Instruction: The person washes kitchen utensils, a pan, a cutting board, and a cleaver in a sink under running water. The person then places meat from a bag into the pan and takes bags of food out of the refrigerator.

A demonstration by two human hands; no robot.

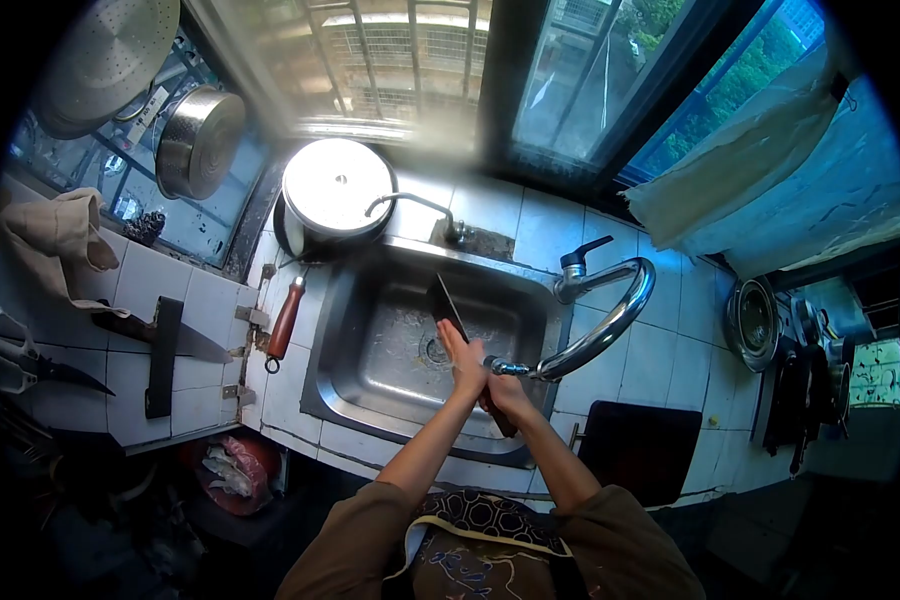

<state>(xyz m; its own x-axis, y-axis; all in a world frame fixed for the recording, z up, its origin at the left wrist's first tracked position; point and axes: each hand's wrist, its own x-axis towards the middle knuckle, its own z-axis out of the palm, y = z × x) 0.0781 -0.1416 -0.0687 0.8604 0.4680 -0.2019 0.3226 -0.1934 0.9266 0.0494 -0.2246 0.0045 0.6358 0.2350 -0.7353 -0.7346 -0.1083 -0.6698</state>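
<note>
A dark-bladed knife point(444, 296) is held slantwise over the steel sink point(370, 385), its blade toward the back and its handle toward me. My right hand point(508, 395) is wrapped round the handle. My left hand point(462, 358) lies along the blade with its fingers stretched toward the tip. Both hands are close together, just beside the spout end of the curved chrome faucet point(625, 310). Whether water is running cannot be made out.
A lidded pot point(338, 187) stands behind the sink at the left. A red-handled tool point(286, 322) lies left of the sink, a black board point(640, 450) at the right. Scissors point(20, 360) and another knife point(205, 342) are at the far left.
</note>
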